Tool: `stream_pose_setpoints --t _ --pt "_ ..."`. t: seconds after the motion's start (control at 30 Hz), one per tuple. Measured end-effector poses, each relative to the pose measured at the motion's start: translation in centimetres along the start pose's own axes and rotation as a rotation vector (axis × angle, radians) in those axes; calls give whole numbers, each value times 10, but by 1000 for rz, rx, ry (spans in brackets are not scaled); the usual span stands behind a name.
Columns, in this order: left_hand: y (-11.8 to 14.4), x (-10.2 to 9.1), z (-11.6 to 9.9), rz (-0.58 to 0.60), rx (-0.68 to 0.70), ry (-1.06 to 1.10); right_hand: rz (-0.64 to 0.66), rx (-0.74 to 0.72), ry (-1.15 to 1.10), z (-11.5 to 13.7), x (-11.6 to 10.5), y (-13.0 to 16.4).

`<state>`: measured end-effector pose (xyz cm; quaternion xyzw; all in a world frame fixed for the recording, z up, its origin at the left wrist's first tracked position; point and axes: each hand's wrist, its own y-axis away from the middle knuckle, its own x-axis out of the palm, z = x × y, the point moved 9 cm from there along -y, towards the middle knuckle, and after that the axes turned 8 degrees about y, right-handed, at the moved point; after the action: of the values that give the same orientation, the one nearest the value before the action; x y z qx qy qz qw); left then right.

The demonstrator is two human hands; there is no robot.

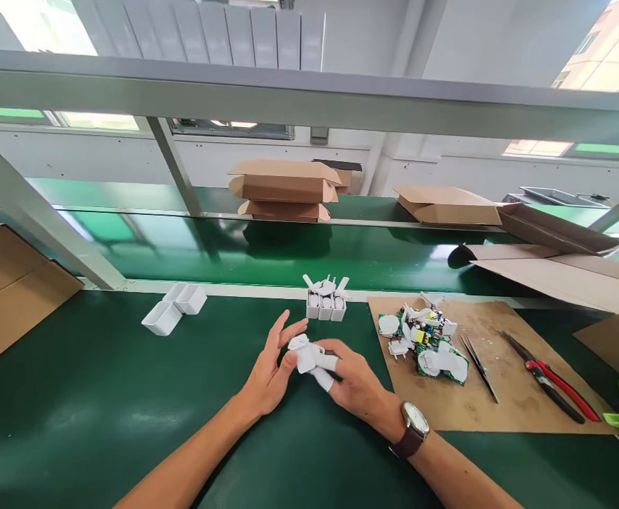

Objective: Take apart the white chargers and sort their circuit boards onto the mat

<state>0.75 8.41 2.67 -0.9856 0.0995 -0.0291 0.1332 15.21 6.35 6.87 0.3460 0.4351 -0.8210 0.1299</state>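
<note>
Green work surface (76, 396) in front; green conveyor belt (235, 247) behind it. Grey metal frame: horizontal beam (309, 95), slanted struts (174, 166). White wall (447, 42) beyond. Windows (97, 120) along the wall, bright daylight. Flattened cardboard boxes (282, 187) stacked on the far ledge.

Glossy white plastic shells (174, 309) lie on a smooth green mat (76, 396); matt brown cardboard sheet (500, 396) looks rough.

Empty shells (174, 309) left, circuit-board pile (424, 338) on cardboard sheet (505, 396) right
</note>
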Motion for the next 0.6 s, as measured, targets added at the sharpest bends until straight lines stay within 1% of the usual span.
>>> stream_pose_setpoints --t 0.1,0.17,0.3,0.33,0.4,0.5,0.6 --pt "0 2 1 -8 -23 -41 81 8 36 -2 14 4" --pt "-1 3 -1 -5 3 -52 96 10 61 -3 17 6" --pt "-1 2 -11 1 114 -67 32 22 42 -4 4 7" --pt "0 1 -13 1 140 -77 31 28 33 -5 1 8" --pt "2 1 -14 -7 161 -105 77 26 37 -5 3 9" --pt "4 -4 -9 -80 100 -155 148 26 72 -5 11 10" --pt "5 -11 -6 -181 43 -187 101 88 56 -10 11 10"
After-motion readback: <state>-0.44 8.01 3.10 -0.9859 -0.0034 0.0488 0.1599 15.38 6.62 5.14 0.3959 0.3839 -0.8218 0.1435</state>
